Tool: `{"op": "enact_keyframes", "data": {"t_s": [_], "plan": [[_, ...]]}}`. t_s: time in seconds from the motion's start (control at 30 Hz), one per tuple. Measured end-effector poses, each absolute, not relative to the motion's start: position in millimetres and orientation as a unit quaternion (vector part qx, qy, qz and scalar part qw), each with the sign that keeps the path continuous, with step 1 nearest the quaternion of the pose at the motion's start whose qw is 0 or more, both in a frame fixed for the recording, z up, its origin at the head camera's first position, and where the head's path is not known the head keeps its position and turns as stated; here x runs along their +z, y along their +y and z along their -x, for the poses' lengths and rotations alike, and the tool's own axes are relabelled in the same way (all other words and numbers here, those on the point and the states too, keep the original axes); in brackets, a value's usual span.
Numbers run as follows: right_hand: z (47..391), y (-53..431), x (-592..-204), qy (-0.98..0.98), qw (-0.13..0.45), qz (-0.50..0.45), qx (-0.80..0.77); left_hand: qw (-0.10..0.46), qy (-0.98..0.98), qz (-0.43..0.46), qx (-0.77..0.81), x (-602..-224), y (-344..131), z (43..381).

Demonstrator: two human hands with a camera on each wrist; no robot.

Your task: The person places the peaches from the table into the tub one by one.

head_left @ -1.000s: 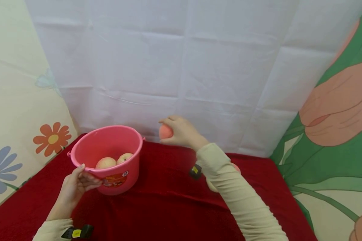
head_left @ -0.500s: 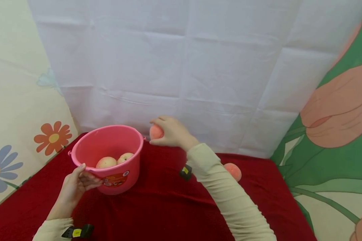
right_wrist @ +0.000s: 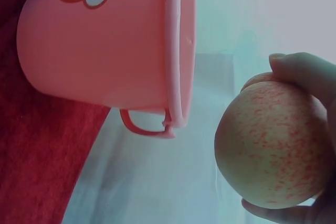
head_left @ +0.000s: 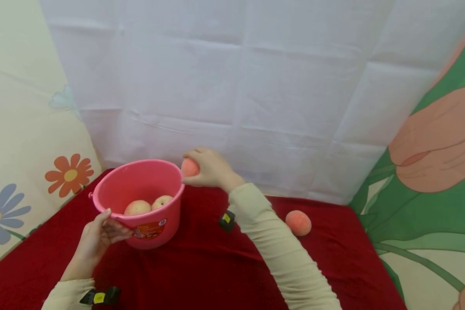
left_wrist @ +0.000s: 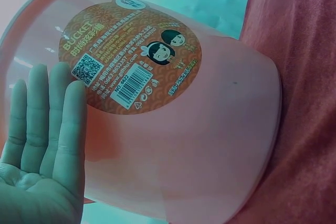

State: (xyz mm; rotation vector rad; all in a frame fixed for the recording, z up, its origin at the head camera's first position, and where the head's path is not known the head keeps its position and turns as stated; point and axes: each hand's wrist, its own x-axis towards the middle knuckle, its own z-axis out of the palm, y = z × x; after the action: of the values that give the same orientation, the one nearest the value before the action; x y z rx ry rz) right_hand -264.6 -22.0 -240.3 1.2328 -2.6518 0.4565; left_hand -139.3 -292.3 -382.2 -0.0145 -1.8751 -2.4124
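My left hand [head_left: 94, 241] grips the near left rim of a pink bucket [head_left: 170, 224], the thumb over the edge. In the left wrist view its fingers [left_wrist: 71, 129] lie straight along the bucket's outer wall, beside an orange label. Two pale yellow, round fruits [head_left: 137, 208] lie inside. With my right hand [head_left: 211, 170] I hold a pinkish peach [head_left: 190, 167] between thumb and fingers, right by the bucket's right rim. The right wrist view shows this peach [right_wrist: 273, 145] pale with red speckles, level with the bucket's open top.
Another pink-red peach [head_left: 298, 222] rests on the dark red cloth [head_left: 201, 258] to the right of my right sleeve [head_left: 279, 245]. A white sheet [head_left: 232, 86] hangs close behind the bucket. Flower-printed backdrops flank both sides.
My right hand has carried the peach left to the bucket's rim. The other peach has come into full view; a pale rounded thing beside the sleeve is now covered. My left hand keeps its grip.
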Motion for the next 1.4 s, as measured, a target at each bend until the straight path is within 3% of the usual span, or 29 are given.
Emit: {"op": "enact_keyframes", "data": {"t_s": [1.4], "plan": [[250,-108,-260,-0.883,0.101,-0.422,0.181,0.042,-0.605,0.023,-0.795,-384,-296,139]]}}
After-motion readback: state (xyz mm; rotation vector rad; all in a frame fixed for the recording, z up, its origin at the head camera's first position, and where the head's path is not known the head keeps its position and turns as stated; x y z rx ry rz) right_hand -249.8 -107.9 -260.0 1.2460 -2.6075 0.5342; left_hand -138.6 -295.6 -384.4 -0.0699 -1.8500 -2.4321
